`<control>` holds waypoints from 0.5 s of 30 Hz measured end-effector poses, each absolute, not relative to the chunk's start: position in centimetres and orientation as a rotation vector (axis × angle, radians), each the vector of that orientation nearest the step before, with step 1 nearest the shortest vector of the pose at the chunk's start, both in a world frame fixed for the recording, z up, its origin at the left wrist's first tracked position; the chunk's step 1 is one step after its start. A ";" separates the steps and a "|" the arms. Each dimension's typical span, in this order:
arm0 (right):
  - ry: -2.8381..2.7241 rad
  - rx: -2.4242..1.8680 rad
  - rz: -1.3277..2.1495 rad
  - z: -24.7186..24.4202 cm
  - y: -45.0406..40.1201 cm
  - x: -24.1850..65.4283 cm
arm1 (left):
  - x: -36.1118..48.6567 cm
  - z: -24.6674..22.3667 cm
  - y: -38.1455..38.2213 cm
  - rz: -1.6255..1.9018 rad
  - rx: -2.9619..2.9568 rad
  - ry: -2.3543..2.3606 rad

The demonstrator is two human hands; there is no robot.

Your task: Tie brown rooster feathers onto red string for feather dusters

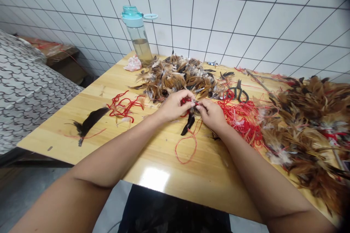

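Observation:
Both hands meet over the middle of the table, fingers pinched close together. My left hand (175,105) is closed on a small bundle of feathers with red cord around it. My right hand (212,113) pinches the red cord (196,104) right beside it. Below the fingers hangs a dark feather (188,123). A thin red string (179,149) loops down onto the wood from between the hands. Just behind them lies a large heap of brown and white feathers (175,76). The exact grip of the fingertips is partly hidden.
Black-handled scissors (239,93) lie beside a tangle of red cords (243,116). More brown feathers (314,116) cover the right side. Further left are red cord pieces (123,107) and a black feather (91,122). A water bottle (139,40) stands by the tiled wall near crumpled plastic (133,64).

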State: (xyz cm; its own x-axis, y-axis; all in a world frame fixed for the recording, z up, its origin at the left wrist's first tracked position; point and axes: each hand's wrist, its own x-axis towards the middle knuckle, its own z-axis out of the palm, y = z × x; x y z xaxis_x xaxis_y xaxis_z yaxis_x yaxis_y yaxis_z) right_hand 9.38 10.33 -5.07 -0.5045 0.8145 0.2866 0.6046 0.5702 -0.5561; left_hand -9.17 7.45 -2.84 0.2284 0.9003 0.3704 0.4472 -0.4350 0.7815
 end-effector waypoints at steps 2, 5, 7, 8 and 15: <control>-2.072 -1.127 0.726 -5.1 10.4 9.3 | -9.2 -2.7 7.4 1.242 2.028 1.253; -1.795 -1.082 1.112 -5.0 10.5 9.2 | -9.1 -2.5 7.2 1.340 2.157 1.246; -1.658 -1.049 1.298 -4.9 10.4 9.0 | -8.9 -2.5 7.1 1.361 2.234 1.214; -1.602 -1.038 1.354 -4.8 10.3 8.9 | -8.9 -2.5 7.1 1.365 2.260 1.199; -1.298 -0.993 1.759 -3.9 10.0 8.7 | -9.2 -3.3 7.3 1.346 2.386 1.161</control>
State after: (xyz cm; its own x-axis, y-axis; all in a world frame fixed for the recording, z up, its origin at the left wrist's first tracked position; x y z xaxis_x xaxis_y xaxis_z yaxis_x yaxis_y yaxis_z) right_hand 8.68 9.97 -3.93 -0.4410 0.8828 -0.1616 -0.1059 -0.2300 -0.9674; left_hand -9.20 7.31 -3.26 0.2911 0.6964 0.6560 0.5467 -0.6838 0.4833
